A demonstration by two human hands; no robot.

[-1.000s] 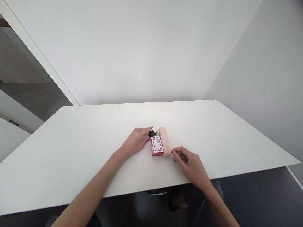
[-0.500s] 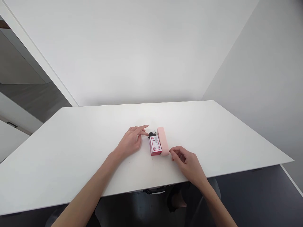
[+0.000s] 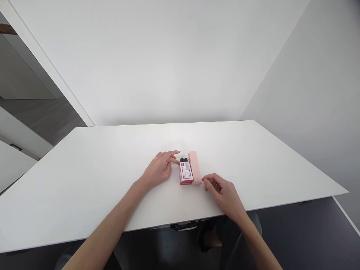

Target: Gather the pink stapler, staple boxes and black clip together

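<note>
In the middle of the white table (image 3: 118, 150) lies a small stack of red-and-white boxes (image 3: 186, 171). Just beyond it is a black piece (image 3: 183, 160) with a clear or silvery tip, its exact kind too small to tell. Along the right of the stack runs a long pink stapler-like object (image 3: 195, 167) with rounded ends. My left hand (image 3: 161, 167) is open, fingers stretched out, one fingertip at the left side of the black piece and the stack. With its fingers curled and thumb against index, my right hand (image 3: 221, 191) rests by the near end of the pink object, holding nothing visible.
A white wall (image 3: 168, 63) rises behind the table's far edge, and a grey wall (image 3: 317, 93) stands on the right. At the left there is an opening with a dark floor (image 3: 42, 116). My legs are below the near edge.
The black piece has turned; its tip now points straight away from me, in line with the stack. My left hand has shifted slightly right. My right hand has hardly moved.
</note>
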